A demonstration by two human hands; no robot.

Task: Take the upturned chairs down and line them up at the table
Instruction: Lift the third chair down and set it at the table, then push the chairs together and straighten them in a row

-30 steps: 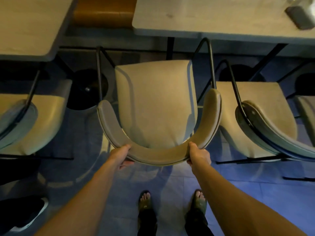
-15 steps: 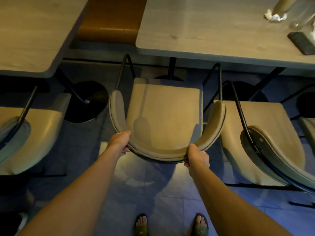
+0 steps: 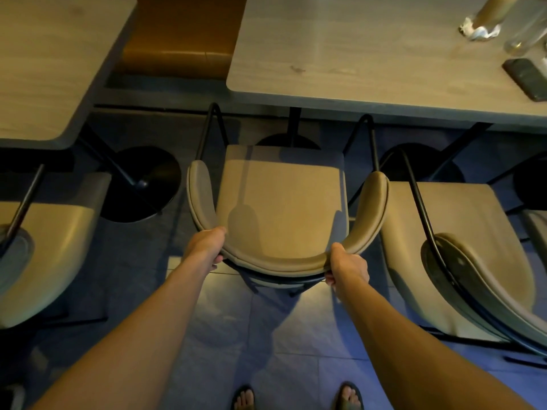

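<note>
- Since a second ago the middle chair (image 3: 284, 208) has slid forward toward the table (image 3: 370, 54); its seat front now sits nearer the table's edge, and I see more of the tabletop.
- My left hand (image 3: 204, 247) is wrapped over the curved backrest on its left bend, and my right hand (image 3: 347, 266) is clamped on the right bend, fingers curled under the rim.
- I judge I hold it at both bends so the chair pushes in straight and does not twist into its neighbour.
- That chair stands upright on the floor, directly ahead of both hands, between the right-hand chair (image 3: 461, 261), just beside it, and the left-hand chair (image 3: 53, 255), which is further off.
- A phone (image 3: 527, 78) and a glass (image 3: 527, 34) rest on the table's far right, well apart from my hands.
</note>
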